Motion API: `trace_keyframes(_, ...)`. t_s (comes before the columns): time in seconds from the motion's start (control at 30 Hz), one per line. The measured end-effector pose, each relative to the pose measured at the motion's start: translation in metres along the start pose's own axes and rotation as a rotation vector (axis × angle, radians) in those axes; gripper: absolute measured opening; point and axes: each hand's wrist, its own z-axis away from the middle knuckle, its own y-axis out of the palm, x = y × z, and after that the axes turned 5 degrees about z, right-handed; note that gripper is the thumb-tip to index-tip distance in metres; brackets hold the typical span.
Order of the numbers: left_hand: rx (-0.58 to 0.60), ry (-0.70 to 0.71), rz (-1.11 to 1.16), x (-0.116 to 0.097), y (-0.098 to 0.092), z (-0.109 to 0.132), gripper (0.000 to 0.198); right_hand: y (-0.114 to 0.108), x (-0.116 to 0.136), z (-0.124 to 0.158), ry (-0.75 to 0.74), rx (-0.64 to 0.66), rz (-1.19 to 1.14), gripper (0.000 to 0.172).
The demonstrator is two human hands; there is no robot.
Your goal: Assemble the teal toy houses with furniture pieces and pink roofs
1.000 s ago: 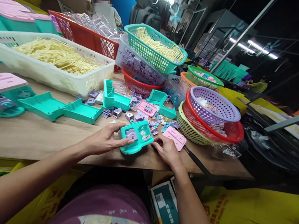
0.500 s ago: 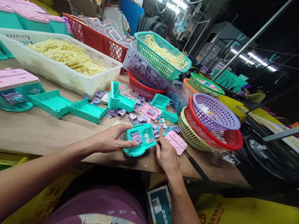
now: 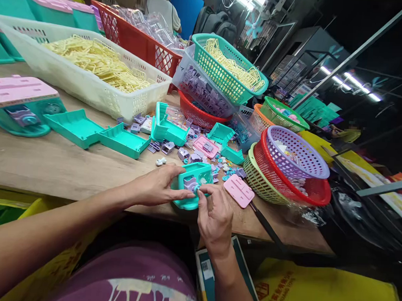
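Note:
My left hand point(image 3: 162, 185) grips a teal plastic toy housing point(image 3: 186, 204) from its left side, near the table's front edge. A lilac piece point(image 3: 189, 184) sits in the housing's front, and a small white figure point(image 3: 203, 181) shows behind a clear window beside it. Closed in a pinch, my right hand point(image 3: 217, 216) has its fingertips against the lilac piece, on a small blue round part point(image 3: 196, 189) mostly hidden by them. Right of the hands lies a pink panel point(image 3: 239, 191), with a black-handled tool point(image 3: 266, 223) partly under it.
Loose lilac parts point(image 3: 168, 148), teal shells point(image 3: 124, 140) and a white figure point(image 3: 160, 161) lie beyond my hands. An assembled pink-and-teal toy point(image 3: 23, 109) stands left. A white crate point(image 3: 150, 98) of yellow handles and stacked baskets point(image 3: 283, 190) border the work area.
My right hand has moved from the housing's right edge onto the lilac piece, where its fingers now pinch the small blue round part. The left hand still holds the housing.

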Motion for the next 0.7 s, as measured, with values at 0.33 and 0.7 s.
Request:
trace_keyframes(0.33,-0.064,-0.029,-0.026,0.002,0.007,0.002,0.041,-0.007,0.001,-0.002,0.055,0.031,-0.087,0.010)
trace_keyframes(0.7,-0.032,-0.055,-0.133,0.004,0.010,0.001,0.041,-0.011,0.002,-0.004,-0.041,0.065,0.025,0.014)
